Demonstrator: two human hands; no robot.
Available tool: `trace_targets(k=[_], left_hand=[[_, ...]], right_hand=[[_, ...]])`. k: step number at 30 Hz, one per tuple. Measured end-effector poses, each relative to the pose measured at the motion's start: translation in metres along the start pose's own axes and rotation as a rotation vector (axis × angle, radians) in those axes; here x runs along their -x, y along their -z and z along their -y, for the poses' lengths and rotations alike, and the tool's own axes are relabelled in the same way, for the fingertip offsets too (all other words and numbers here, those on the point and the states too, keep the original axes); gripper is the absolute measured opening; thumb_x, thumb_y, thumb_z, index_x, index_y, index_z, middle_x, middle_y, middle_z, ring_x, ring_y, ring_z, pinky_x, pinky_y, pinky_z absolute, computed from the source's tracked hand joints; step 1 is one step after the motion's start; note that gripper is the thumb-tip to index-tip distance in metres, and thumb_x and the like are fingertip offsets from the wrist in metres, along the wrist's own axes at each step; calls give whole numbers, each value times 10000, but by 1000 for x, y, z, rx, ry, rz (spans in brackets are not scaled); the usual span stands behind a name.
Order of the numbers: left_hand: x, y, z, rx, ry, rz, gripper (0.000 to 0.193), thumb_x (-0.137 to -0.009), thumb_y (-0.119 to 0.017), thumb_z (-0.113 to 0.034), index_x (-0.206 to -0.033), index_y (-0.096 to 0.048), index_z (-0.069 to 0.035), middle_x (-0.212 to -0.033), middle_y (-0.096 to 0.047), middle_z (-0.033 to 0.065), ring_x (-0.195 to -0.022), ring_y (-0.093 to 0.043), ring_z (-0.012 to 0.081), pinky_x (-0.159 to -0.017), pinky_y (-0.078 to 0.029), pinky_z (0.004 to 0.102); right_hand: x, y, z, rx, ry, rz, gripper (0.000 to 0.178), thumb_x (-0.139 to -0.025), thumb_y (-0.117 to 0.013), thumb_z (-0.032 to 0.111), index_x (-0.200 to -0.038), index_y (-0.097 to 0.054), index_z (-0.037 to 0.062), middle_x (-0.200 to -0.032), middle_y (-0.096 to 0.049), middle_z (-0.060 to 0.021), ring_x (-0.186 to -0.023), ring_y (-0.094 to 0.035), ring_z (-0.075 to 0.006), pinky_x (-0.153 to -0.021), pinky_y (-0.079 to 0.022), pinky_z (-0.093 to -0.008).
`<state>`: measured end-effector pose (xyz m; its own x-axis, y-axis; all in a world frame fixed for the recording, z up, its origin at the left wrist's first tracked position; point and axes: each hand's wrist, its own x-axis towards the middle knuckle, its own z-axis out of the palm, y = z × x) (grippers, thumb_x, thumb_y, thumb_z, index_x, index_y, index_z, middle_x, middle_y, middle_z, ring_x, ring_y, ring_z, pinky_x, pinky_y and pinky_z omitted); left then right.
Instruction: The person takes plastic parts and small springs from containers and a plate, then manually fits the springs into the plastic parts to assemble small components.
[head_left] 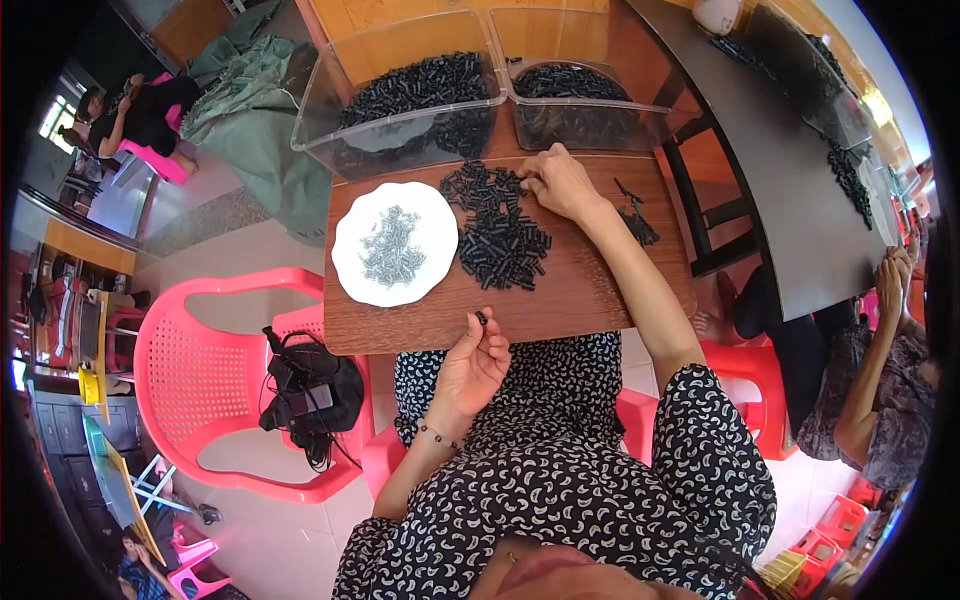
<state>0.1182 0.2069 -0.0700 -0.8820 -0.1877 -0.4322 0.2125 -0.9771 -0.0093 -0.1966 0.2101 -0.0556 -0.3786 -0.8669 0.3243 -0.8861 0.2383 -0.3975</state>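
Note:
My left hand (470, 372), palm up at the table's front edge, pinches a small black cylindrical piece (482, 317) between thumb and fingertips. Farther off, my right hand (560, 184) reaches to the upper right side of a pile of small black cylindrical pieces (503, 250). Its fingers are drawn together at the pile's edge; whatever they grip is hidden. Left of the pile, a white scalloped plate (349, 252) carries many tiny clear or silvery parts (392, 246), too small to make out. Everything lies on a brown wooden table (590, 290).
Two clear plastic bins (400, 150) of black pieces stand at the table's far edge. Some thin black bits (640, 222) lie right of my forearm. A pink chair (190, 370) holding a black bag stands left. At right, another person works at a dark table (790, 200).

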Motion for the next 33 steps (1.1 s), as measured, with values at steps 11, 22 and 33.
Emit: trace_targets(k=[11, 22, 33], left_hand=[[0, -1, 2, -13, 0, -8, 230, -911, -658, -255, -1063, -643, -83, -908, -653, 2, -792, -560, 119, -691, -494, 218], [-5, -2, 7, -46, -7, 21, 223, -928, -637, -234, -1091, -628, -82, -937, -650, 16, -812, -555, 127, -702, -489, 226], [-9, -11, 16, -149, -43, 24, 265, -909, -667, -224, -1121, -622, -72, -940, -647, -5, -807, -572, 93, -716, -489, 208]], right_hand=[[20, 16, 13, -189, -42, -74, 134, -814, -706, 140, -902, -672, 44, -788, -659, -119, -797, -560, -271, -723, -483, -402], [75, 35, 64, -863, -229, -17, 113, -897, -612, -1, -998, -649, -34, -877, -691, -77, -898, -696, -153, -780, -504, -214], [146, 29, 106, -1401, -400, 123, 152, -860, -700, 28, -995, -637, -3, -942, -654, -24, -888, -613, -82, -789, -505, -225]])
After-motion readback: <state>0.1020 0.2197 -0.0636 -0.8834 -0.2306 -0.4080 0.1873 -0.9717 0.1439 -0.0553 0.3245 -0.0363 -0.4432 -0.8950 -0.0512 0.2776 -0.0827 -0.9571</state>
